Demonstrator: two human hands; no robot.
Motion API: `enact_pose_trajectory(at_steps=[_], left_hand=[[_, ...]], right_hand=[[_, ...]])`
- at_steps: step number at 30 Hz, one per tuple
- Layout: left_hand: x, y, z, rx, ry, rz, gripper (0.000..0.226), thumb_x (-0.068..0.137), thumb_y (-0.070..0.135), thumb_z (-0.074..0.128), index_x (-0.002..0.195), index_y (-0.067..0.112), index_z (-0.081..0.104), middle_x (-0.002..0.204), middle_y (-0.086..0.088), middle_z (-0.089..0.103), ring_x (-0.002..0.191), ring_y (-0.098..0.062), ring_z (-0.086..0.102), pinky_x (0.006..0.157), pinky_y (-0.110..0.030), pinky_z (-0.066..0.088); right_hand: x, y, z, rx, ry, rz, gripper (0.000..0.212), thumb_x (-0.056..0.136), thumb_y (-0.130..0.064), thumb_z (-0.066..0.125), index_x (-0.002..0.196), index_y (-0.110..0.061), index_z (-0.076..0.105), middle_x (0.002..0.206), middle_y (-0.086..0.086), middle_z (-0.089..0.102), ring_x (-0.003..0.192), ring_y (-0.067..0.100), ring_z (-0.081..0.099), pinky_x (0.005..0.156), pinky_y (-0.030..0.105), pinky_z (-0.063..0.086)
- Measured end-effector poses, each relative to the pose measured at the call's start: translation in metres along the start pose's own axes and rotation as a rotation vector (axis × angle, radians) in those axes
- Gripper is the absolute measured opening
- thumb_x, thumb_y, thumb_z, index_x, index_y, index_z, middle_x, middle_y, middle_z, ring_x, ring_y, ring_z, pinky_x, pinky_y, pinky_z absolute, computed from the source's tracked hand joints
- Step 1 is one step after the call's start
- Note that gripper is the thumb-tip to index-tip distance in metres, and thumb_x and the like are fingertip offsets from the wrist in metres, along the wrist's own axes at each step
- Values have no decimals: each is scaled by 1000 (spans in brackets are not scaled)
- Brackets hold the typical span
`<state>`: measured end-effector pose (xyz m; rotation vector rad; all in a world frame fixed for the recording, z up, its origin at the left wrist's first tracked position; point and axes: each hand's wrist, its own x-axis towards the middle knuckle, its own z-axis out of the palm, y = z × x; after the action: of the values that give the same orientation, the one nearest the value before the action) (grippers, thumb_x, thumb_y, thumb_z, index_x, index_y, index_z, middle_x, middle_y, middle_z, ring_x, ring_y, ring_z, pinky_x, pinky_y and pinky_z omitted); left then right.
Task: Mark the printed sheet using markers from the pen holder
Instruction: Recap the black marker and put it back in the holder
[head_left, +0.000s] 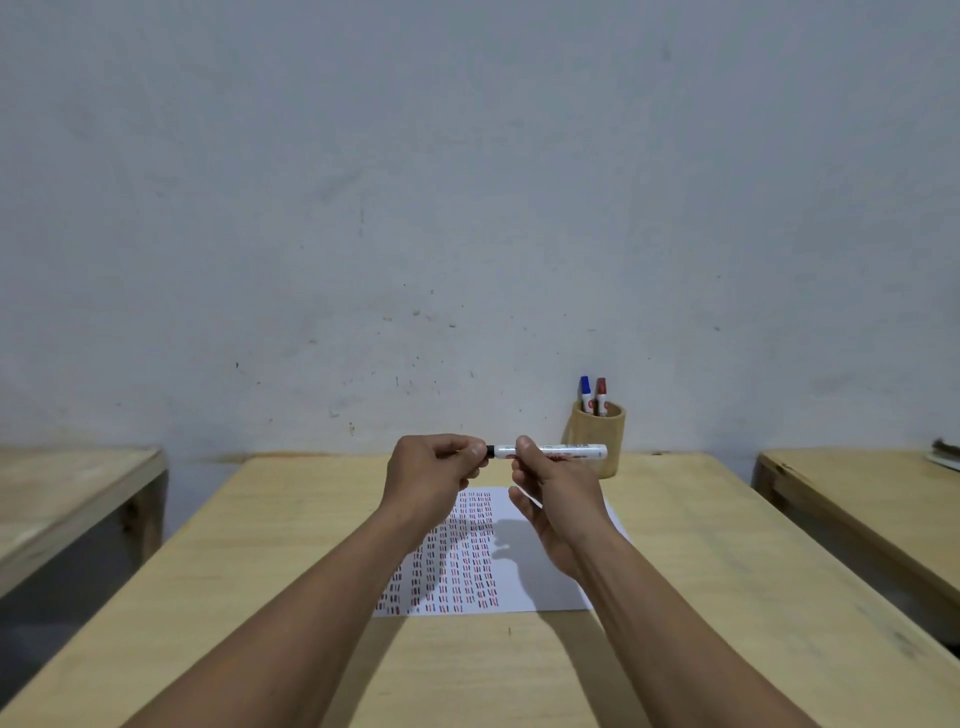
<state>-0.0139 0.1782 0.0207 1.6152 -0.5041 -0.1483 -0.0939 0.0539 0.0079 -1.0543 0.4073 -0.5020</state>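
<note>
A white marker (563, 450) is held level above the table, its black end pointing left. My right hand (553, 493) pinches its barrel between thumb and fingers. My left hand (434, 470) is closed around the black cap end, which is mostly hidden in the fingers. Below both hands lies the printed sheet (540, 577), white with rows of short red and dark marks over its left and middle parts. The wooden pen holder (600, 439) stands at the back right of the table, with a blue-capped marker (585, 394) and a red-capped marker (601, 396) upright in it.
The light wooden table (260, 597) runs up to a pale wall (467, 208). Another wooden table (67, 493) stands to the left across a gap, and a third table (857, 493) to the right has something at its far edge.
</note>
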Motion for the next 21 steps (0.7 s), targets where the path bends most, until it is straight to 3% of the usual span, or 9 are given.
enact_pose_trajectory(at_steps=[6,8,10,11,13,15,18,21], left_hand=[[-3,3,5,102,15,88,17,89,19,73,80,32,75,82,1,79,85,-18,74,86,-40,60],[-4,4,12,144,35,116,16,88,20,73,80,33,76,81,2,79,83,-18,73,84,-39,59],[-4,7,20,151,61,137,11,88,20,73,83,29,78,79,4,78,75,-12,71,81,-34,58],[-4,10,25,158,69,151,9,88,21,73,87,25,80,76,6,77,70,-7,68,77,-29,57],[-2,17,33,189,81,189,10,89,22,72,92,21,81,73,11,73,68,-1,65,70,-18,49],[5,24,42,216,88,231,11,89,24,71,94,20,81,77,12,74,76,0,68,66,-8,44],[17,33,54,279,83,289,14,89,28,72,98,22,80,80,9,75,76,3,66,62,-2,39],[28,39,68,293,64,308,22,92,35,67,109,25,77,84,8,76,72,-1,66,66,-12,43]], right_hand=[[-1,-2,9,185,125,58,10,95,-7,68,97,2,67,83,9,66,77,15,65,70,29,60],[0,-4,13,158,229,16,39,93,-3,70,128,6,55,84,13,67,71,16,67,62,25,61],[4,-3,10,75,282,-94,81,94,-4,67,157,-13,18,83,12,67,67,16,67,64,27,59],[3,-5,10,-10,284,-154,81,96,-7,63,158,-22,13,82,11,67,65,16,66,63,29,58],[2,-11,7,-241,262,-239,45,100,-15,52,144,-22,43,86,8,67,63,15,66,57,30,55],[2,-17,-1,-488,219,-265,27,100,-16,44,122,-22,59,92,7,66,66,16,65,55,35,56],[7,-30,-16,-837,201,-380,25,91,-13,45,108,-26,58,83,3,68,68,21,64,63,39,54],[23,-46,-33,-995,227,-437,11,96,-19,48,100,-22,58,93,2,68,74,15,62,60,30,46]])
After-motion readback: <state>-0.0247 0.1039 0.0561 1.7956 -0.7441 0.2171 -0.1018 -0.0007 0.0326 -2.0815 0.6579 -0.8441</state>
